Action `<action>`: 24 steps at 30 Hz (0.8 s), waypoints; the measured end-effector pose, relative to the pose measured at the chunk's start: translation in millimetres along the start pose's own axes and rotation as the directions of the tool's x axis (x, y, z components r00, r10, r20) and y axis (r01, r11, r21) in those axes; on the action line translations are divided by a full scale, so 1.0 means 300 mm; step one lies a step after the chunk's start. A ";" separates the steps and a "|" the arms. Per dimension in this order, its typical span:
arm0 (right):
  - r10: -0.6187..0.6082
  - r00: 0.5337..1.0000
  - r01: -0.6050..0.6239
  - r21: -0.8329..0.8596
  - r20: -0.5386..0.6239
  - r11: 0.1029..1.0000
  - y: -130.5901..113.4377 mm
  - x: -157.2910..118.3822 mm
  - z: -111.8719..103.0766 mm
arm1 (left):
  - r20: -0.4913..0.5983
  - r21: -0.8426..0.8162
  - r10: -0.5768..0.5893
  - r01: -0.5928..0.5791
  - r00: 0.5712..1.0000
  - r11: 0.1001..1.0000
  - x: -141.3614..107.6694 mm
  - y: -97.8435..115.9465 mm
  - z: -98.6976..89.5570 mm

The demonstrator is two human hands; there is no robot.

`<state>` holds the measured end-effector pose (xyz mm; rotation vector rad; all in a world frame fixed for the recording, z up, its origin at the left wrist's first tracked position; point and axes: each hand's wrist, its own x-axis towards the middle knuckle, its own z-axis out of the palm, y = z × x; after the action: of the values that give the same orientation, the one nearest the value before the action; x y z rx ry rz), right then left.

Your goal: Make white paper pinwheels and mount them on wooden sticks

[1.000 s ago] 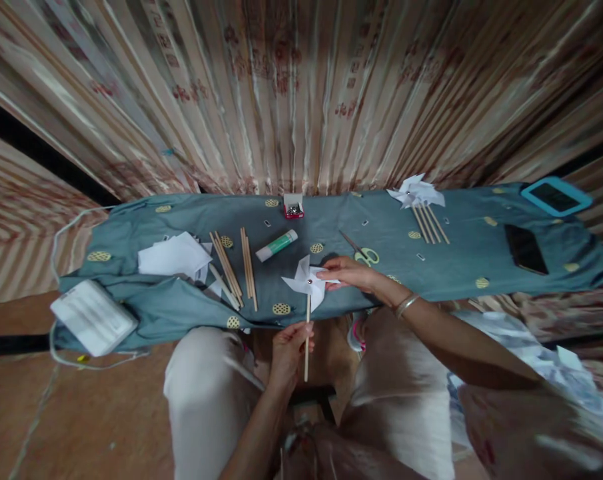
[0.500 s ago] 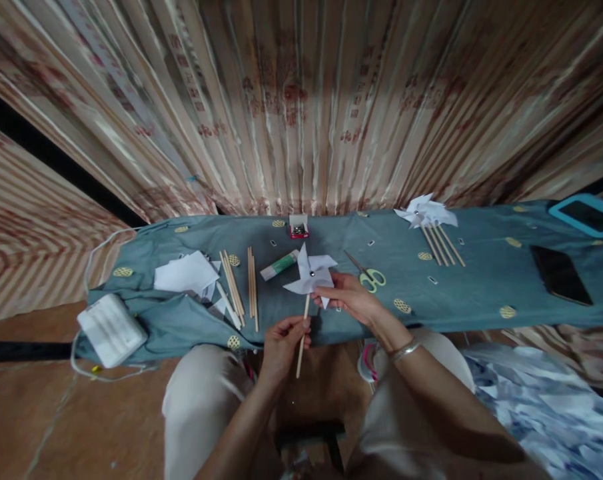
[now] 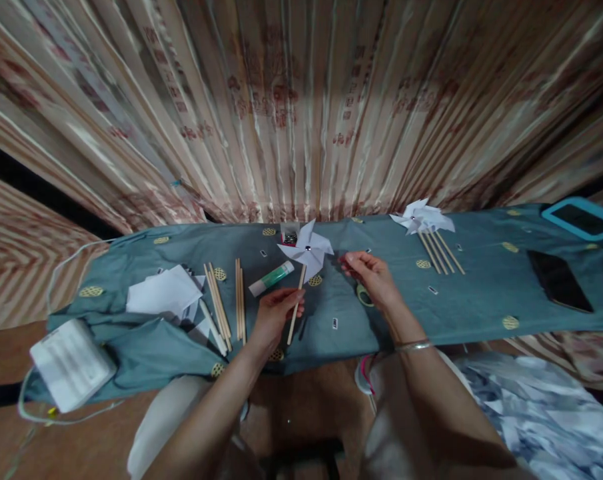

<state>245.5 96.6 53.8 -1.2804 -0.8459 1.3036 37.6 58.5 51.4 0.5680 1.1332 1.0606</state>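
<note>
We have a white paper pinwheel [image 3: 308,249] up over the grey-green patterned cloth [image 3: 486,260], its thin pale wooden stick [image 3: 294,317] pinched in our left hand [image 3: 275,317]. Blades partly cover the small red-and-white box of metal bits [image 3: 290,236]. Our right hand [image 3: 375,279] is apart, right of the blades, fingers curled; we can't tell if they hold anything. Green-handled scissors [image 3: 364,296] sit partly hidden behind it.

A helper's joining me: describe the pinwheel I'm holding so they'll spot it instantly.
Find the long teal cloth, then the left hand near its middle. It grips the stick of a white paper pinwheel; the other pinwheels lie bunched farther right, unheld.
</note>
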 end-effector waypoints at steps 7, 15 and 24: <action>0.025 0.998 -0.024 0.022 -0.061 0.999 0.024 0.015 0.043 | 0.019 0.001 -0.060 0.060 0.998 0.998 0.002 -0.008 0.002; -0.187 0.976 0.169 -0.150 -0.114 0.974 0.015 0.064 -0.004 | 0.057 0.027 -0.108 0.107 0.992 0.994 0.020 -0.037 -0.018; 0.005 1.000 -0.005 -0.005 0.007 1.000 0.034 0.070 0.034 | 0.046 0.035 -0.122 0.120 0.991 0.992 0.042 -0.050 -0.023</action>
<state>236.6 116.9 41.4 -1.2828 -0.8523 1.3113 37.6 62.5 31.1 0.5406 1.1293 0.9215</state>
